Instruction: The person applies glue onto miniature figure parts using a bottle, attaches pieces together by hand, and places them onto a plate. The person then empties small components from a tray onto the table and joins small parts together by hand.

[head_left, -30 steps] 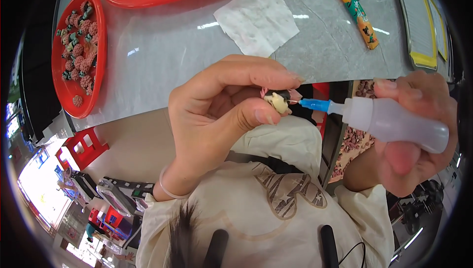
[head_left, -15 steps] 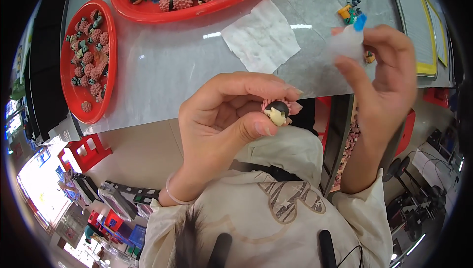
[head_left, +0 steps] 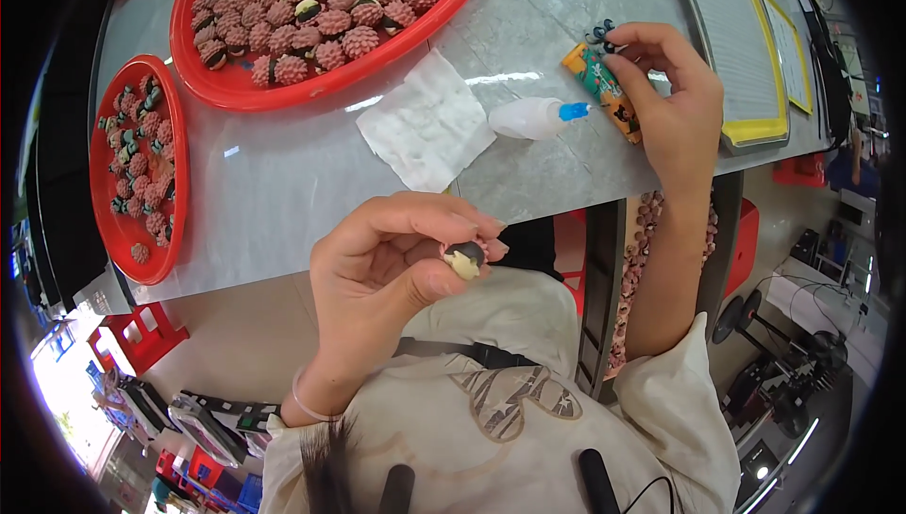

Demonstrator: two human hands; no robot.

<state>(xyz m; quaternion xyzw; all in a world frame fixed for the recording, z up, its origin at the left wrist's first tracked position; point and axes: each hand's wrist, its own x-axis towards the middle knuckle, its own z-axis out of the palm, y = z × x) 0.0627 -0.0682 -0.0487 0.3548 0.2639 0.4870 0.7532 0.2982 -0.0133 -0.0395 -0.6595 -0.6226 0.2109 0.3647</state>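
Between the thumb and fingers of my left hand point(head_left: 377, 254) is a small figurine piece point(head_left: 464, 260), with a cream front, a dark cap and a pink knobbly back. My right hand point(head_left: 665, 89) reaches over the table, its thumb and index finger pinched at a cluster of small dark pieces point(head_left: 598, 34); one seems to be between the fingertips. Just below those fingers lies a green and orange tube point(head_left: 604, 84). A white squeeze bottle point(head_left: 527, 118) with a blue tip lies on its side, left of the tube.
A large red tray point(head_left: 321, 97) full of pink knobbly pieces stands at the far left, and a smaller red tray point(head_left: 182, 174) nearer. A white cloth point(head_left: 425, 122) lies mid-table. Yellow-edged frames point(head_left: 755, 129) are at the right. Below the table edge, more pink pieces point(head_left: 628, 297) show.
My right hand has put the squeeze bottle down on the table and moved to the small dark pieces. The left hand still holds the figurine piece. The whole view has shifted.
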